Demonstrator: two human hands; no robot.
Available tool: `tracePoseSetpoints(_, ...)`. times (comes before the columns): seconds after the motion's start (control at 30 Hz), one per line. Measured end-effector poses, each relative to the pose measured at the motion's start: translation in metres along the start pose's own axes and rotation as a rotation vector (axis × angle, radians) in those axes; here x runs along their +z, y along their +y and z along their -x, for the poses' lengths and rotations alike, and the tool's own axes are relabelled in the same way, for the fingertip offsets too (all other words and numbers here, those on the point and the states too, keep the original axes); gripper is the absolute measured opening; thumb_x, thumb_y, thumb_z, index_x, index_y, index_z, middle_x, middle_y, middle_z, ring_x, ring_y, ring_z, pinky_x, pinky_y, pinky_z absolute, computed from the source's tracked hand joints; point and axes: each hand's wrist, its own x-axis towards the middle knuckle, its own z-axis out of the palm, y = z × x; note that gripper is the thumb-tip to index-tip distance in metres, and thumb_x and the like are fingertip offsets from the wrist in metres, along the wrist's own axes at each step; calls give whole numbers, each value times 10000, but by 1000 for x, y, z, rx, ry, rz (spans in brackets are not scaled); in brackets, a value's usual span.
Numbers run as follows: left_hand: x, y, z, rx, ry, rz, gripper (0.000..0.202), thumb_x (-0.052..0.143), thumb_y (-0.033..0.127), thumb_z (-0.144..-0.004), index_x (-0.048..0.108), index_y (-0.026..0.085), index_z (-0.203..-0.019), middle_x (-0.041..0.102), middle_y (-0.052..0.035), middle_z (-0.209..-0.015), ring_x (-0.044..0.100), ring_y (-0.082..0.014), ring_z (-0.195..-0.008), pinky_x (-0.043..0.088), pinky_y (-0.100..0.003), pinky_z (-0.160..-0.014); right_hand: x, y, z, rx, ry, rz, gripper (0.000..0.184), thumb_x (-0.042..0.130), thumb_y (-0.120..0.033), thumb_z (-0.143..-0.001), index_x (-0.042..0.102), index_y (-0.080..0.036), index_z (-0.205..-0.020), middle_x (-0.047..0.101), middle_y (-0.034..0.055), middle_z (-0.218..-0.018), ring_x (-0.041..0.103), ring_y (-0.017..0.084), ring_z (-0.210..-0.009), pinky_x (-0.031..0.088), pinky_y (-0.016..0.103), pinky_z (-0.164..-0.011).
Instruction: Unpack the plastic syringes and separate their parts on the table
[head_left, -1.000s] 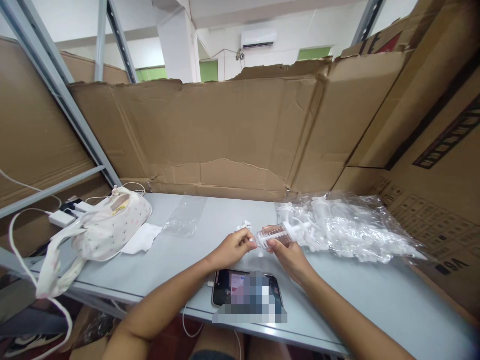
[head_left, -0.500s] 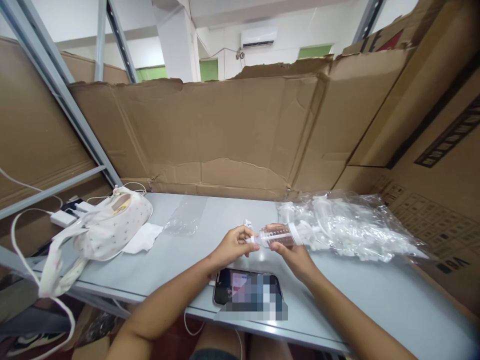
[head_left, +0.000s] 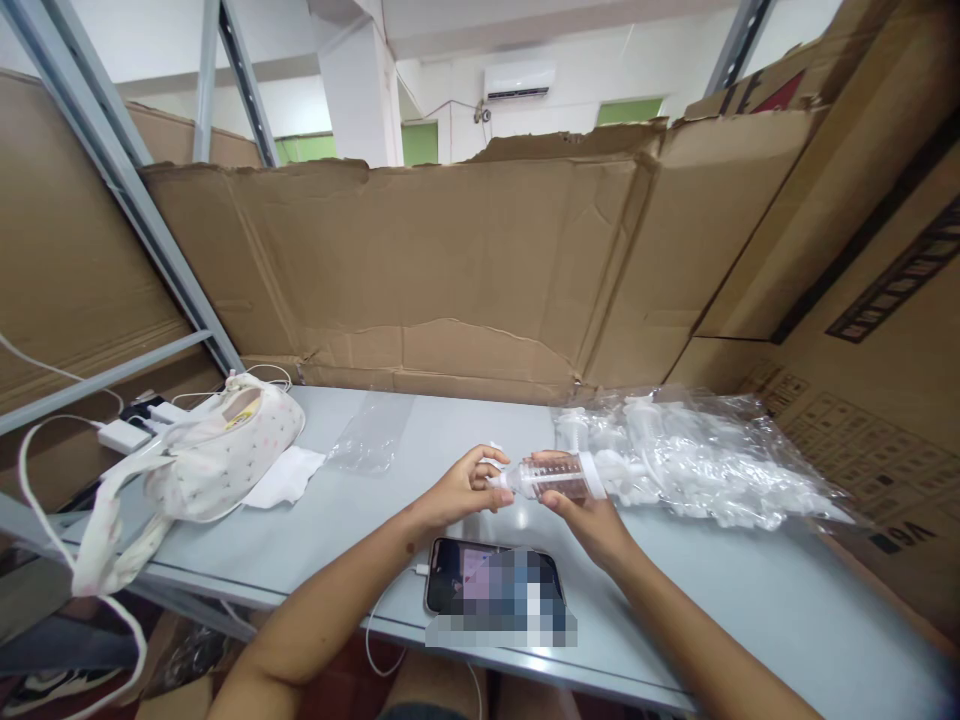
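A clear graduated tube (head_left: 551, 477), syringe-like, lies sideways between my hands above the table. It has a white collar at its right end and a pale rod inside. My right hand (head_left: 592, 520) is wrapped round its body near the collar. At the narrow left end is a white nozzle (head_left: 504, 482), where the thumb and curled fingers of my left hand (head_left: 471, 485) pinch. Behind the left fingers a small white piece (head_left: 495, 447) is mostly hidden. Just below my hands lies a phone (head_left: 465, 580) with its screen lit and partly blurred out.
A clear plastic bag (head_left: 705, 465) full of white parts lies right of my hands. On the left are a flat clear bag (head_left: 371, 435), a white paper (head_left: 285, 477), a patterned cloth bag (head_left: 225, 450) and white cables. Cardboard (head_left: 442, 260) walls the grey table (head_left: 360, 540).
The fingers of my left hand have loosened a little and shifted around the nozzle. My right hand keeps its hold on the tube, which has barely moved.
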Motion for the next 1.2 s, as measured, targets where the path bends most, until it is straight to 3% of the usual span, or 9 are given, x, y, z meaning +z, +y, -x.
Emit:
tracePoseSetpoints(0.1, 1, -1, -1, 35, -9, -49, 466, 788, 399, -592, 529, 152, -891, 554, -3, -780, 525, -94, -656, 398, -213, -581, -2, -1, 0, 6, 9, -25, 457, 753, -445, -655, 614, -216, -1025, 675, 92, -1004, 630, 275, -925, 514, 415, -794)
tracePoseSetpoints(0.27, -2, 5, 0, 18, -119, -156, 417, 645, 498, -737, 568, 115, -882, 592, -21, -669, 473, -82, -573, 359, -212, -556, -4, -4, 1, 6, -7, -34, 473, 758, -458, -647, 620, -215, -1029, 676, 99, -996, 632, 273, -897, 516, 405, -770)
tracePoseSetpoints(0.53, -16, 2, -4, -119, -171, -121, 623, 379, 673, -805, 606, 101, -706, 457, 25, -458, 349, -64, -423, 256, -207, -469, -7, -8, 4, -52, -45, -43, 421, 753, -378, -685, 607, -271, -1065, 652, 66, -1069, 615, 255, -962, 501, 381, -804)
tracePoseSetpoints(0.63, -30, -1, -11, -75, -7, -265, 516, 459, 600, -806, 624, 113, -841, 516, 14, -548, 400, -77, -459, 296, -202, -483, -13, -8, 3, -113, 40, -88, 381, 717, -418, -713, 613, -279, -1052, 630, 63, -1069, 579, 265, -1021, 481, 397, -849)
tracePoseSetpoints(0.73, -48, -3, -15, 40, 314, -755, 295, 569, 369, -800, 626, 172, -1012, 645, -34, -814, 560, -137, -684, 416, -239, -663, -17, -9, 2, -126, 89, -110, 373, 689, -463, -724, 613, -273, -1035, 632, 68, -1013, 581, 274, -993, 473, 421, -856)
tracePoseSetpoints(0.8, -56, -4, -17, 55, 400, -1053, 283, 500, 258, -841, 615, 198, -1092, 656, -56, -1018, 591, -176, -891, 421, -266, -812, -18, -8, 2, -121, 86, -97, 363, 686, -452, -729, 609, -273, -1035, 634, 69, -1002, 585, 275, -979, 468, 429, -859)
tracePoseSetpoints(0.9, -61, -8, -17, 12, 371, -1219, 329, 401, 167, -869, 614, 193, -1118, 641, -79, -1108, 569, -211, -1032, 400, -299, -888, -16, -7, 3, -118, 54, -76, 347, 681, -426, -740, 607, -272, -1041, 632, 68, -1009, 584, 276, -976, 464, 436, -864)
tracePoseSetpoints(1.2, -55, -16, -20, -80, 336, -1345, 331, 427, 162, -828, 565, 210, -1124, 661, -93, -1023, 585, -245, -979, 421, -325, -819, -17, -5, 3, -133, 45, -46, 338, 659, -419, -762, 594, -263, -1055, 617, 73, -1019, 580, 280, -989, 464, 442, -875)
